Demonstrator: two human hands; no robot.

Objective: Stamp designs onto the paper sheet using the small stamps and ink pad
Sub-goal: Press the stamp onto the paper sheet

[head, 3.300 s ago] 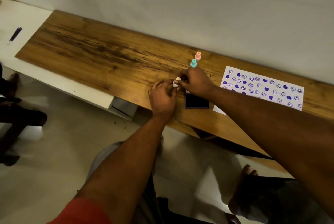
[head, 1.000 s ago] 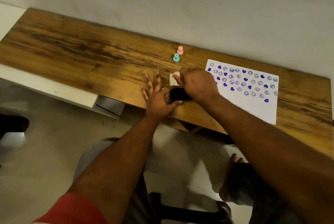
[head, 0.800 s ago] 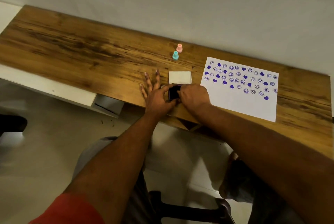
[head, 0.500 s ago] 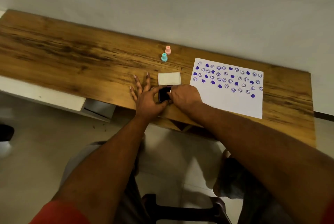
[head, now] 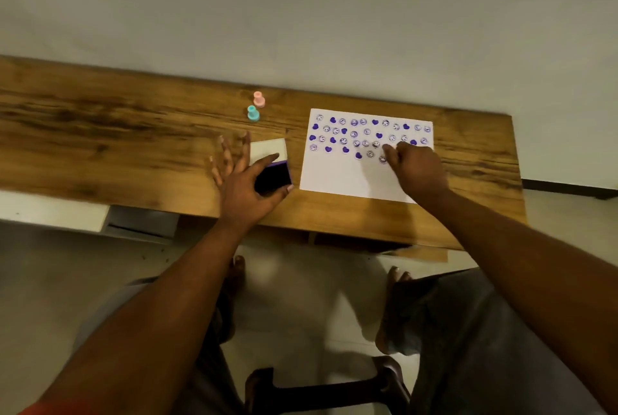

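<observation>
The paper sheet [head: 351,180] lies flat on the right part of the wooden table [head: 133,147], near its front edge; it is white, its far half is covered with purple prints, solid hearts mixed with small round smiling faces in loose rows, and its near half is bare. The ink pad [head: 272,177] sits just left of the sheet, a dark square with a purple rim; its white lid [head: 267,149] lies touching it on the far side.

Counted: one sheet; one ink pad; one lid; two small stamps standing upright behind the lid, the pink stamp [head: 259,99] farther back and the teal stamp [head: 253,113] just in front of it, the two near each other but apart; the prints are too small and blurred to count surely.

The left hand [head: 242,182] grasps the ink pad between thumb and forefinger, its other fingers spread flat on the wood; the right hand [head: 414,167] rests on the sheet with its fingers bunched and pointing down at the lowest row of prints; I cannot tell whether a stamp is pinched in them.

Half a second ago the right hand was at the ink pad, next to the left; now it is over on the sheet, and the pad's dark face is uncovered; the left hand has kept its hold.
</observation>
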